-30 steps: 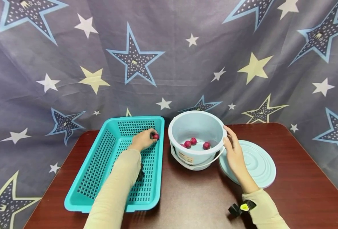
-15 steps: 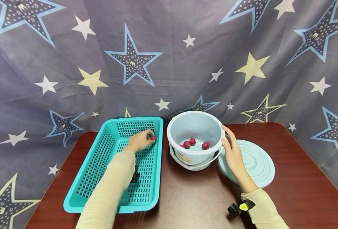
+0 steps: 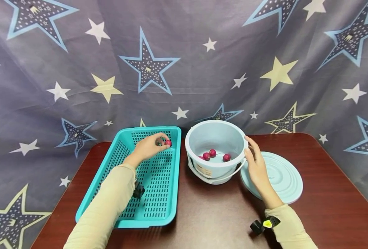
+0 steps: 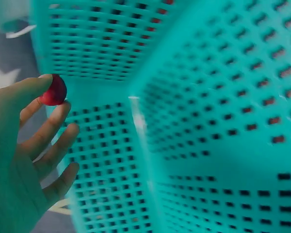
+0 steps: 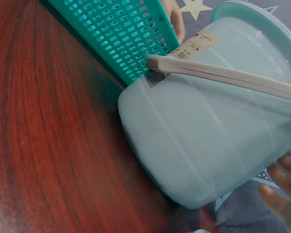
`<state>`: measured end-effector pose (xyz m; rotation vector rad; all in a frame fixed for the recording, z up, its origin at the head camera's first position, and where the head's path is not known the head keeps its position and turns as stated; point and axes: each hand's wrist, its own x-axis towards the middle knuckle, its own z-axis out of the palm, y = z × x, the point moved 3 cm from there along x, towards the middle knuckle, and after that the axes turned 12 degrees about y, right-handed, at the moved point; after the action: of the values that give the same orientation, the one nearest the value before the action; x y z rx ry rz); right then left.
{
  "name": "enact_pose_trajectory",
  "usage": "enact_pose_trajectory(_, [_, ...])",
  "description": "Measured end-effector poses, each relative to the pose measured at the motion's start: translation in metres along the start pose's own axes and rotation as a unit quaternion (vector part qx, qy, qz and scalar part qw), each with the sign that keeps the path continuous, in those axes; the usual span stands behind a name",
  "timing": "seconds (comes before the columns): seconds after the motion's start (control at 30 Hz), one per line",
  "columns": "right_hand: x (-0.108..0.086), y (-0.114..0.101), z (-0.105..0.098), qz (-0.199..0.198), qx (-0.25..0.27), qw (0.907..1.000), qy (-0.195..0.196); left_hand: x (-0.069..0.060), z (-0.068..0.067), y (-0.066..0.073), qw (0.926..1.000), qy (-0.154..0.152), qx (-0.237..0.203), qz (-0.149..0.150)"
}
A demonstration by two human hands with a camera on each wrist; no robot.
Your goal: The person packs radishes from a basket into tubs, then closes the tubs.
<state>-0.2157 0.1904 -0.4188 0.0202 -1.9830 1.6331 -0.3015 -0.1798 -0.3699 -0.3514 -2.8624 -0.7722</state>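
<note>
My left hand (image 3: 147, 147) pinches a small red radish (image 3: 168, 143) between thumb and fingertips, above the far right part of the teal basket (image 3: 177, 173). In the left wrist view the radish (image 4: 56, 91) sits at the thumb tip, and the other fingers are spread apart. To the right stands a pale blue bucket (image 3: 215, 134) with several radishes (image 3: 213, 153) on its bottom. Against the right side of its rim rests my right hand (image 3: 257, 169). The right wrist view shows fairly straight fingers (image 5: 286, 182) beside the bucket wall (image 5: 194, 131).
A round pale blue lid (image 3: 280, 176) lies right of the bucket, partly behind my right forearm. The bucket's handle (image 3: 215, 180) hangs down in front. A star-patterned curtain (image 3: 184, 86) hangs behind the brown table (image 3: 215, 214).
My left hand has lifted the radish from low in the basket, near its right wall, up to about the far rim. The right hand stays at the bucket.
</note>
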Motion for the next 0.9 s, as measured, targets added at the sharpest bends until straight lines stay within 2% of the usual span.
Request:
enact_pose_trajectory(0.23, [0.001, 0.0, 0.0, 0.005, -0.006, 1.0, 0.0, -0.007, -0.032, 0.019, 0.9966, 0.057, -0.059, 0.008])
enact_pose_trajectory(0.4, [0.0, 0.0, 0.0, 0.006, -0.007, 1.0, 0.0, -0.015, -0.043, 0.036, 0.9942, 0.079, -0.07, 0.018])
enact_pose_trajectory(0.67, [0.0, -0.001, 0.0, 0.005, 0.001, 1.0, -0.001, -0.024, -0.045, 0.072, 0.9882, 0.106, -0.089, 0.066])
enact_pose_trajectory(0.9, [-0.001, -0.001, 0.0, 0.003, 0.001, 1.0, 0.0, -0.027, -0.033, 0.099, 0.9839, 0.104, -0.093, 0.111])
